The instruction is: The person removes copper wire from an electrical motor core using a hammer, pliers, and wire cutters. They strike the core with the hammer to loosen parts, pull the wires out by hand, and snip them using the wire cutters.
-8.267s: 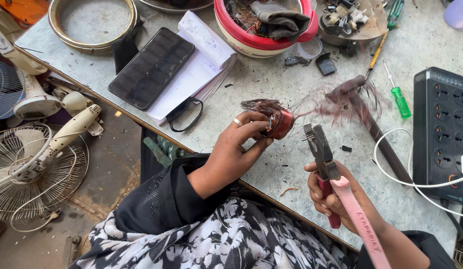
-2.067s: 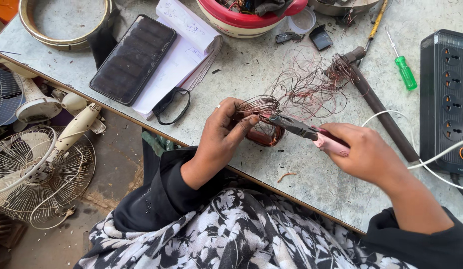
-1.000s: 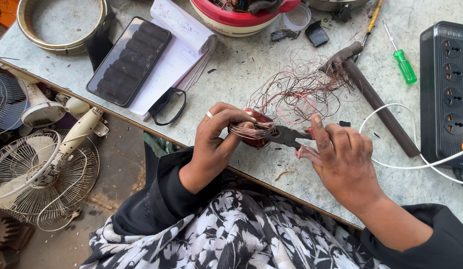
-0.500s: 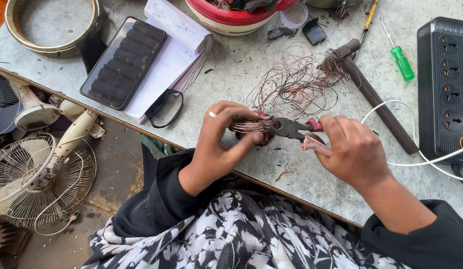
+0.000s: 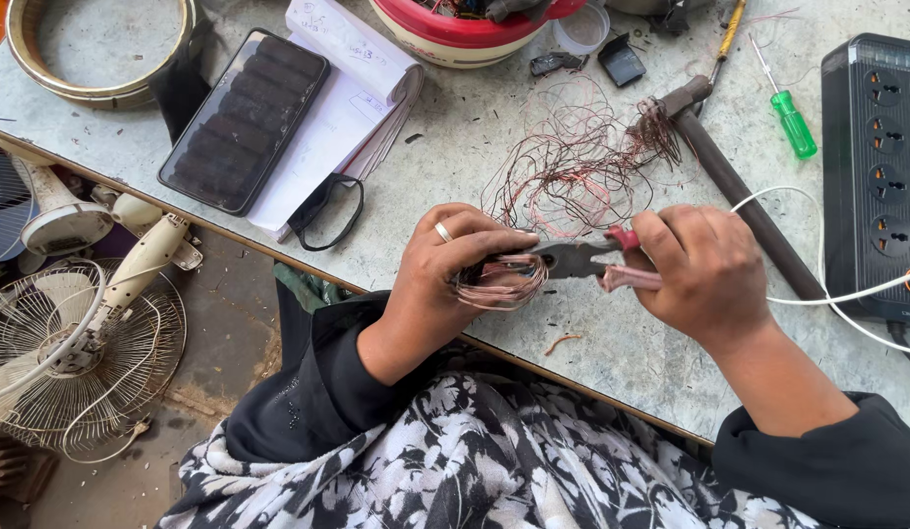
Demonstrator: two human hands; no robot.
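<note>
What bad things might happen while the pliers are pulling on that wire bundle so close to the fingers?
The pliers in the right hand bite right beside the left hand holding the copper coil, so a slip might pinch a finger. The thin wire may also poke skin. The loose wire tangle lies just behind on the table and could snag the tool.

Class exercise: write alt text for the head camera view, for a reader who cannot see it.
A person's left hand grips a copper wire coil while the right hand works pink-handled pliers into it, over a grey workbench. Pulled-out loose wire, a green screwdriver and a black power strip lie behind.
</note>
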